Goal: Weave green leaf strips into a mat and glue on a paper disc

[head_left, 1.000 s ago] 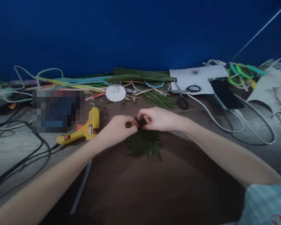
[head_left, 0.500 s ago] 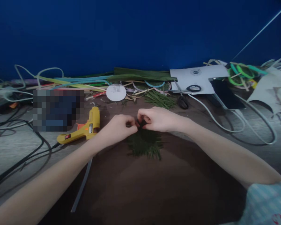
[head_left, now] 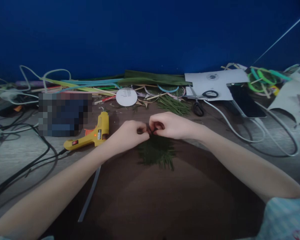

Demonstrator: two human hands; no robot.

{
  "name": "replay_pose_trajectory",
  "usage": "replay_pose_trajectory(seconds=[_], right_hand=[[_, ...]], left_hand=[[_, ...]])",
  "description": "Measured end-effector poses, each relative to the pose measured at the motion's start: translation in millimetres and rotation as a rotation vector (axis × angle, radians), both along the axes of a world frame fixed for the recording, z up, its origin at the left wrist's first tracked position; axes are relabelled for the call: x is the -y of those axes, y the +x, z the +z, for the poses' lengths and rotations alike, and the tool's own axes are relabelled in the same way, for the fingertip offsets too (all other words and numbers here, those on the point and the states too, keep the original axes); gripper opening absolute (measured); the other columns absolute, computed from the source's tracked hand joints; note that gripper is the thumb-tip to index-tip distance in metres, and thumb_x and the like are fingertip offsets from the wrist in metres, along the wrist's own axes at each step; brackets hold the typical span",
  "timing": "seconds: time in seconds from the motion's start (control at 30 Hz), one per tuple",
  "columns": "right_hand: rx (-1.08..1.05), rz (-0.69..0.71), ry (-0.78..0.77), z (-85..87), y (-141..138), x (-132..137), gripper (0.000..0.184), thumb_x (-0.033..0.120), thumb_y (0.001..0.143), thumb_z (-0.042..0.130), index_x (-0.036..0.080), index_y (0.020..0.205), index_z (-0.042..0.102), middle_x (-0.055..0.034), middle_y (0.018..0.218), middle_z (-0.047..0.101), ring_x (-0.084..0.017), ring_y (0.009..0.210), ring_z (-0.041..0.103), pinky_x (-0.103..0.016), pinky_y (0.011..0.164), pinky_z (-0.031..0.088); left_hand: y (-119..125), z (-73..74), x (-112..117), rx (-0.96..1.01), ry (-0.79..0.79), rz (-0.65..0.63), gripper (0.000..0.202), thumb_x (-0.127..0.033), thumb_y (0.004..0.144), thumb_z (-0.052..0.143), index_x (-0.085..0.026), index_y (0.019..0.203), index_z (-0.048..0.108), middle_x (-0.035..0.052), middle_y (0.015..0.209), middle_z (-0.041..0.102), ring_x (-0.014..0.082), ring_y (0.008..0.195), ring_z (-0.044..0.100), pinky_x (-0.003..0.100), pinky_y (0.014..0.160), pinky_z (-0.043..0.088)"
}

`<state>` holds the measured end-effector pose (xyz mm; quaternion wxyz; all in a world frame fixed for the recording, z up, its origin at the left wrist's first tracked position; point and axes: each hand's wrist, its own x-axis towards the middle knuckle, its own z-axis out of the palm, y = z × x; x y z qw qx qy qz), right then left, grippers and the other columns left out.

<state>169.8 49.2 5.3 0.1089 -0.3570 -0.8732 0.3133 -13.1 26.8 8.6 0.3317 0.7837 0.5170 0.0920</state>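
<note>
A dark green piece with a fringed lower edge (head_left: pixel 157 153), leaf-like in look, hangs or lies just below my fingertips over the brown board. My left hand (head_left: pixel 130 136) is closed in a pinch at its upper left edge. Close beside it, my right hand (head_left: pixel 171 126) pinches the upper middle of the same piece, thumb and forefinger together. The two sets of fingertips almost touch, and they hide the top of the piece. Left of my left wrist lies a yellow glue gun (head_left: pixel 100 130) with an orange trigger. Its small light glows.
Cut green strips (head_left: pixel 175 105), scissors (head_left: pixel 198 106), a white paper disc (head_left: pixel 126 97) and a white sheet (head_left: pixel 215 80) lie behind my hands. A phone (head_left: pixel 248 101) with white cables is at right. A clear glue stick (head_left: pixel 90 195) lies in front; black cables (head_left: pixel 43 148) run at left.
The view has shifted slightly, moving everything a little to the right. My fingertips have drawn slightly closer together at the top of the green piece, which both hands still pinch.
</note>
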Motion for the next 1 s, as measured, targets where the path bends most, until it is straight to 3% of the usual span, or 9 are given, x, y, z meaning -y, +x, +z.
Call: replay_pose_trajectory(seconds=[0.1, 0.33, 0.6, 0.8, 1.0], right_hand=[[-0.044, 0.014, -0.020, 1.0, 0.5, -0.8, 0.008, 0.012, 0.067, 0.052, 0.017, 0.073, 0.055, -0.0007, 0.074, 0.055, -0.010, 0.066, 0.046, -0.023, 0.060, 0.030], [-0.073, 0.001, -0.142, 6.6, 1.7, -0.3, 0.005, 0.013, 0.068, 0.056, 0.017, 0.071, 0.056, 0.0008, 0.070, 0.058, -0.010, 0.062, 0.048, -0.023, 0.059, 0.032], [-0.119, -0.032, -0.274, 7.1, 1.0, -0.6, 0.009, 0.010, 0.067, 0.057, 0.017, 0.072, 0.052, 0.0009, 0.070, 0.061, -0.010, 0.064, 0.056, -0.022, 0.060, 0.040], [-0.142, -0.058, -0.284, 3.1, 1.6, -2.1, 0.011, 0.012, 0.066, 0.061, 0.016, 0.072, 0.053, 0.0012, 0.069, 0.061, -0.010, 0.064, 0.058, -0.023, 0.061, 0.042], [-0.146, -0.124, -0.379, 11.7, 2.4, -1.9, 0.015, 0.023, 0.072, 0.062, 0.017, 0.078, 0.050, -0.0018, 0.069, 0.065, -0.011, 0.060, 0.060, -0.025, 0.058, 0.046]], left_hand=[[0.0, 0.0, -0.5, -0.004, -0.012, -0.001, 0.015, -0.027, 0.068, 0.045, -0.018, 0.061, 0.055, 0.0006, 0.070, 0.065, 0.0162, 0.067, 0.056, 0.028, 0.066, 0.039], [-1.5, -2.2, -1.3, 0.006, -0.017, -0.007, 0.017, -0.028, 0.069, 0.047, -0.017, 0.064, 0.058, -0.0010, 0.068, 0.064, 0.0151, 0.065, 0.056, 0.026, 0.061, 0.037], [-2.8, -3.1, -2.9, 0.038, 0.006, -0.061, 0.028, -0.033, 0.080, 0.041, -0.018, 0.075, 0.064, -0.0007, 0.074, 0.067, 0.0153, 0.069, 0.058, 0.026, 0.067, 0.039], [-4.0, -2.8, -2.9, 0.105, -0.027, -0.080, 0.018, -0.025, 0.074, 0.049, -0.018, 0.079, 0.065, -0.0012, 0.078, 0.069, 0.0153, 0.074, 0.061, 0.025, 0.071, 0.043], [-4.1, -6.3, -2.2, 0.126, -0.019, -0.075, 0.020, -0.022, 0.073, 0.050, -0.019, 0.082, 0.067, -0.0019, 0.078, 0.070, 0.0144, 0.074, 0.063, 0.024, 0.070, 0.044]])
